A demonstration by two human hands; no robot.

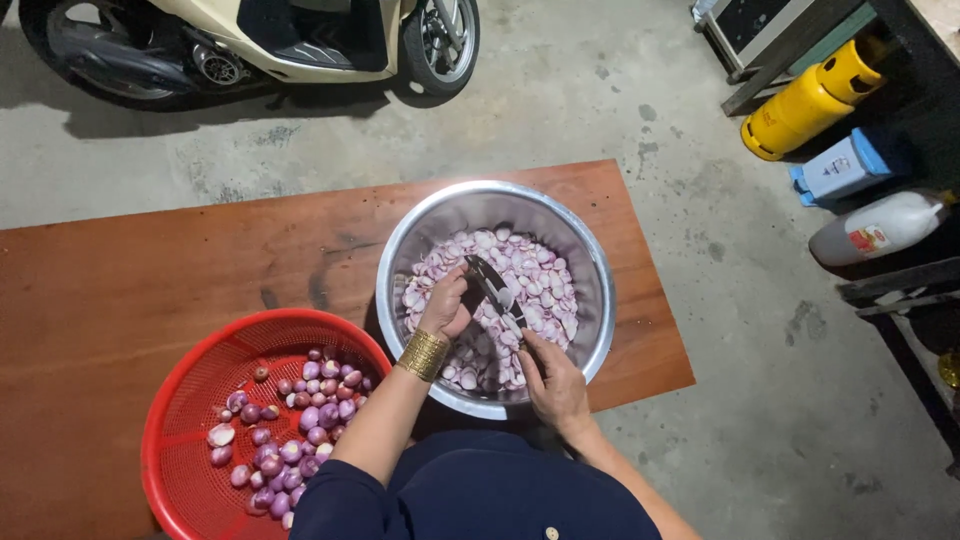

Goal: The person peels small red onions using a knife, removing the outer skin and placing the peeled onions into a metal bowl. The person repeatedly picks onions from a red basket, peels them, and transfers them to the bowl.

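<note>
Over the steel bowl [595, 300] of sliced shallots [540, 275], both hands, left hand [445, 305] and right hand [552, 380], grasp a black slicer [492, 285], red basket [190, 400] at eight o'clock on the desk [150, 280]

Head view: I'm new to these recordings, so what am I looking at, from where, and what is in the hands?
There is no machine here, just a person's two bare hands. The one picture comes from a camera on the person's head, looking down. A low wooden table carries a steel bowl of sliced shallots and a red basket of whole peeled shallots. The left hand, with a gold bracelet at the wrist, steadies a black-framed slicer over the bowl. The right hand holds its lower end. A scooter and yellow gas cylinder stand on the concrete floor.
</note>
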